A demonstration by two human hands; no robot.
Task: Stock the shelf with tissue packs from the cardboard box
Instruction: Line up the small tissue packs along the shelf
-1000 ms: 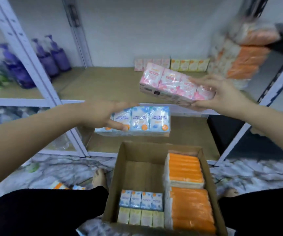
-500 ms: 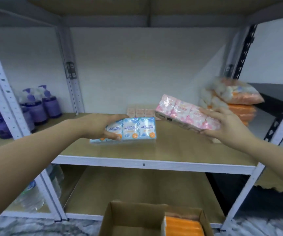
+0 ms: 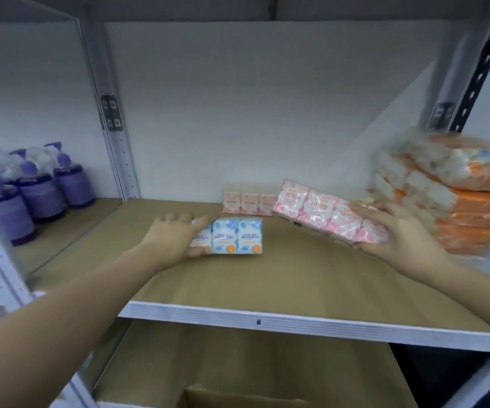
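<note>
Now at the shelf [image 3: 267, 290], mid-level board, with both packs carried in over it. Orange-and-white bulk packs [image 3: 450, 207] stacked at the right end; purple bottles [image 3: 40, 187] in the neighbouring bay to the left. Pink row [image 3: 248, 203] stands upright against the back wall, centre.

Pink tissue pack [image 3: 323, 214]: long axis runs from back-centre toward the right front, tilted, far end near the pink row, near end gripped by the right hand [image 3: 397, 234], fingers curled over its top, thumb beneath. It looks just clear of the board.

Blue tissue pack [image 3: 233, 237]: long axis parallel to the front edge, left of centre, low on or just above the board; cannot tell contact. Left hand [image 3: 173, 237] grips its left end, fingers wrapped over.

Right hand lies nearer the back row, so the pink pack likely goes down first.

Versus half a second back: both packs are deeper over the shelf and lower; cardboard box [image 3: 238, 397] barely shows at the bottom edge.
</note>
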